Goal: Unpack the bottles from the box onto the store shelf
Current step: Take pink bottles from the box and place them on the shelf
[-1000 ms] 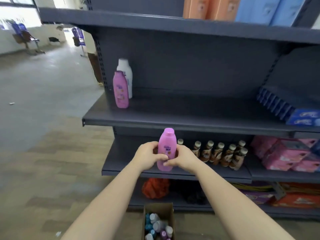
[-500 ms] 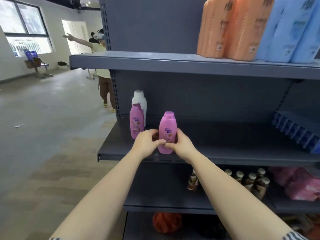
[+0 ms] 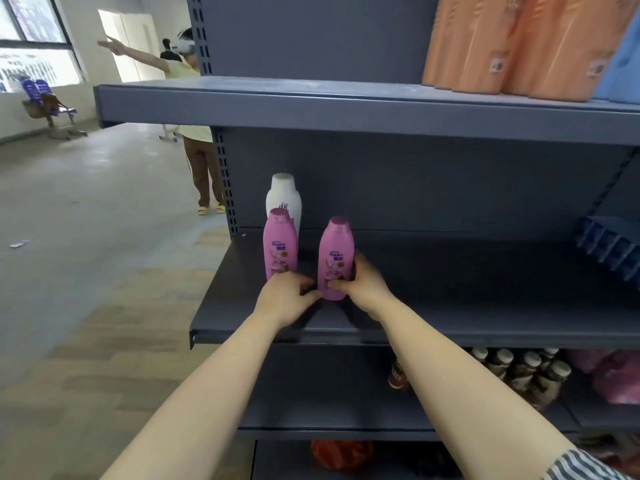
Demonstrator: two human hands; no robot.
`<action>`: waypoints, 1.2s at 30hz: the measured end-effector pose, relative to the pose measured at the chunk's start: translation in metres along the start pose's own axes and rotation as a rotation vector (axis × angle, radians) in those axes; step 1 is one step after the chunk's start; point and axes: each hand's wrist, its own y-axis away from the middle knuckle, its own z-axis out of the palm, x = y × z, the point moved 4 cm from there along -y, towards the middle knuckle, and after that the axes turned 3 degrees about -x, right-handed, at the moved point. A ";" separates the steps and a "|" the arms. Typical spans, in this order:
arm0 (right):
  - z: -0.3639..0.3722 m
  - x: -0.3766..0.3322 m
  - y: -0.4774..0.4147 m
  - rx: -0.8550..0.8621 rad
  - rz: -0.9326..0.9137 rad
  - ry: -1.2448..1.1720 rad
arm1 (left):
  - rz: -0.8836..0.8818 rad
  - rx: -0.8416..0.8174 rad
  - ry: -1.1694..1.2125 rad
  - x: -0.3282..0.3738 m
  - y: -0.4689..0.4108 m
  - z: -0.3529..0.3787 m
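A pink bottle stands upright on the dark grey middle shelf. My right hand grips its lower half from the right, thumb across the front. My left hand touches the bottle's base from the left with loosely curled fingers. A second pink bottle stands just to the left, partly behind my left hand. Behind that one rises a taller white bottle. The box is out of view.
Orange packs and a blue pack sit on the upper shelf. Blue packets lie at the middle shelf's right end. Brown bottles and pink packs fill the lower shelf. A person stands behind the rack's left end.
Both hands have carried the pink bottle up from in front of the lower shelf and onto the middle shelf, to the right of the other pink bottle. The view has risen and the box has dropped out of sight.
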 end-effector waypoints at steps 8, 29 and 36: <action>0.016 -0.003 -0.013 -0.020 0.004 0.013 | -0.048 0.023 -0.059 -0.007 0.003 -0.004; 0.034 -0.011 -0.027 -0.017 -0.022 0.048 | -0.046 0.042 -0.105 -0.023 0.003 -0.012; 0.034 -0.011 -0.030 -0.023 -0.012 0.060 | -0.036 0.026 -0.115 -0.025 -0.001 -0.012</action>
